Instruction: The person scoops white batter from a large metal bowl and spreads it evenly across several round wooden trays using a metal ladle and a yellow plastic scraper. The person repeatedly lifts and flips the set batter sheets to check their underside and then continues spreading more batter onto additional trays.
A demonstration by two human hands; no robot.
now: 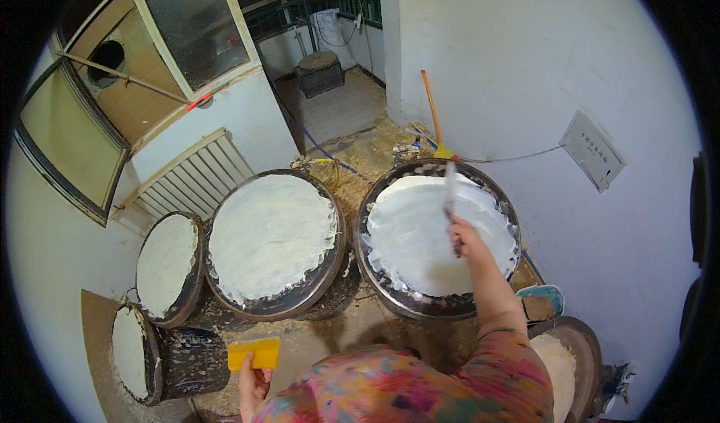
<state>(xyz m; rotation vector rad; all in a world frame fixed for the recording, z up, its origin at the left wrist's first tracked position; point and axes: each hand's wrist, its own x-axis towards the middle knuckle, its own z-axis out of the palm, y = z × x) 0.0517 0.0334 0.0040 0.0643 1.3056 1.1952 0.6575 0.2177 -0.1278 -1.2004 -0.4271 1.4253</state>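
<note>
My right hand [464,236] grips the dark handle of a long-bladed spatula [451,184]. The blade points away from me, over a round black griddle [388,305] coated with a white batter-like layer [410,226]. Whether the blade touches that layer I cannot tell. Low on the left, my left hand [256,379] holds a yellow scraper [261,353] by its near edge, away from the griddles. A second round griddle [281,313], also coated white [270,237], stands left of the first.
Two more coated griddles [169,265] [130,352] stand at the left by the wall, below a radiator [188,170]. Another round pan [588,350] is at my right, near a pale tub [554,298]. An orange-handled broom [432,108] leans behind, with a blue hose [343,167] on the floor.
</note>
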